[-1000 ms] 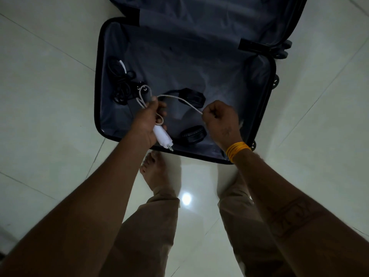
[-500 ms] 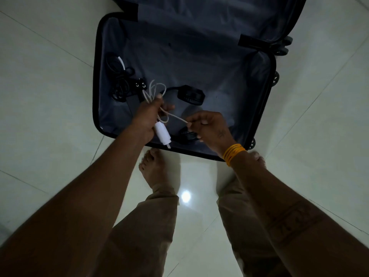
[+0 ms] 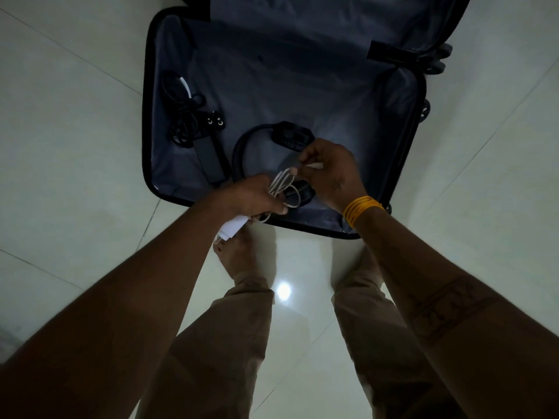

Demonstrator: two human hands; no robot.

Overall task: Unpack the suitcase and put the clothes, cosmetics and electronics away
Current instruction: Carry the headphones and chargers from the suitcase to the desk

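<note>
Head view, left to right. Pale tiled floor (image 3: pixel 60 146) runs wide and bare left of the suitcase (image 3: pixel 148 116), whose black rim stands up around a grey lining. Inside, against the left wall: a coil of black cable (image 3: pixel 181 122) with a two-pin plug, and a dark adapter brick (image 3: pixel 208 155) just beside it. Mid-case, black headphones (image 3: pixel 257 137) lie on the lining, the near ear cup partly hidden by the hands. Left hand (image 3: pixel 251 198) hangs over the near rim, fingers curled round the looped white cable (image 3: pixel 282 182); the white charger block (image 3: pixel 231 229) pokes out below the fist, past the case edge and above a bare foot (image 3: pixel 239 255). Right hand (image 3: pixel 329 170) is just beside it, pinching the cable's free end, yellow bangles (image 3: pixel 361 208) at the wrist. Right half of the lining is open. Wheels (image 3: pixel 435 60) stick out on the right side; more floor beyond.
</note>
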